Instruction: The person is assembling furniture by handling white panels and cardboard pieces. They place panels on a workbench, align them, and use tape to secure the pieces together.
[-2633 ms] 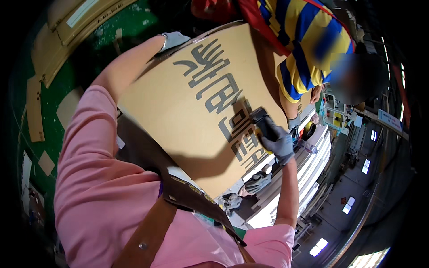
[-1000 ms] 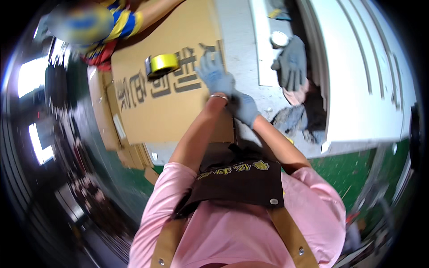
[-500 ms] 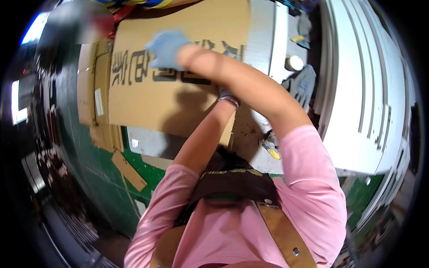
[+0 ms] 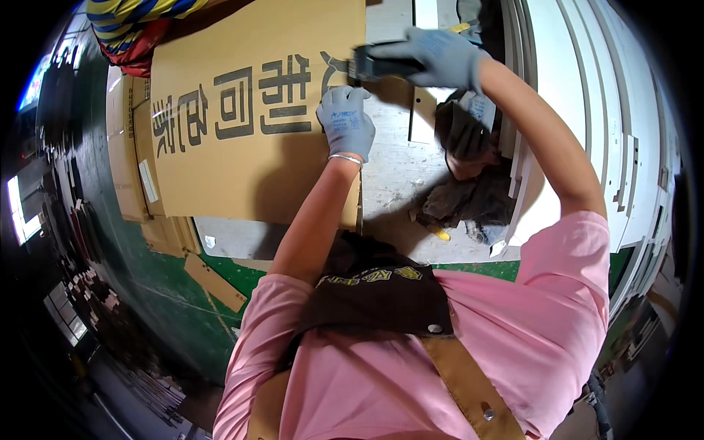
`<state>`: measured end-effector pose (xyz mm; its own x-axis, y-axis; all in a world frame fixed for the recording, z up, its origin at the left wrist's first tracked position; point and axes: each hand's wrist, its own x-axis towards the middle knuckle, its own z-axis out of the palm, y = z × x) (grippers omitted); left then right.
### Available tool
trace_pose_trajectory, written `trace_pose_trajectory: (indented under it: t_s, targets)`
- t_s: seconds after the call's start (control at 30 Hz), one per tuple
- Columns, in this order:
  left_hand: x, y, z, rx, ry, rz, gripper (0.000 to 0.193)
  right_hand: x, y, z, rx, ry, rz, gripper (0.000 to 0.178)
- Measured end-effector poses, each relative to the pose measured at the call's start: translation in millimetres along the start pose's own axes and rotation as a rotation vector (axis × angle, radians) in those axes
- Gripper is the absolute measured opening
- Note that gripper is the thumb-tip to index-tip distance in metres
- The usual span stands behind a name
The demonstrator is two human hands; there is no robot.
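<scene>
Cardboard sheet point(image 4: 242, 139), big, flat, brown w/ large dark printed characters, fills upper left of frame; lies on pale worktable point(image 4: 396, 183). Left hand point(image 4: 346, 121), grey-blue glove, pressed flat w/ fingers together on sheet's right part, near centre top. Right hand point(image 4: 440, 59), same glove, closed around dark handled tool point(image 4: 378, 64) (looks like a cutter or tape gun, can't tell which) at upper centre, tool tip at sheet's right edge just above left hand.

Judgement: step in hand = working tool along sheet's right edge. To do well: keep left palm firm so sheet doesn't slide, keep its fingers clear of tool path since they sit v. close, run tool straight along edge.

Other: spare dark gloves point(image 4: 466, 136) heaped right of sheet; white panels point(image 4: 579, 110) at right; more cardboard pieces point(image 4: 136, 176) stacked at left; striped sleeve point(image 4: 136, 18) of another person, upper left.
</scene>
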<state>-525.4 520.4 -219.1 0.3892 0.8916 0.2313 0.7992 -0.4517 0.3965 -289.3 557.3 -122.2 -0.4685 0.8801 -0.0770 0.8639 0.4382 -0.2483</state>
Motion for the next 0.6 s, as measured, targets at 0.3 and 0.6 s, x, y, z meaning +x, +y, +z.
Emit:
trace_pose_trajectory:
  t_s: [0.3, 0.6]
  targets:
    - [3, 9, -10, 0.008, -0.068, 0.017, 0.046, -32, -9, 25, -0.095, -0.243, 0.184, 0.054]
    - [39, 4, 27, -0.178, -0.329, 0.025, 0.051, 52, -23, 49, 0.008, -0.45, 0.228, 0.032]
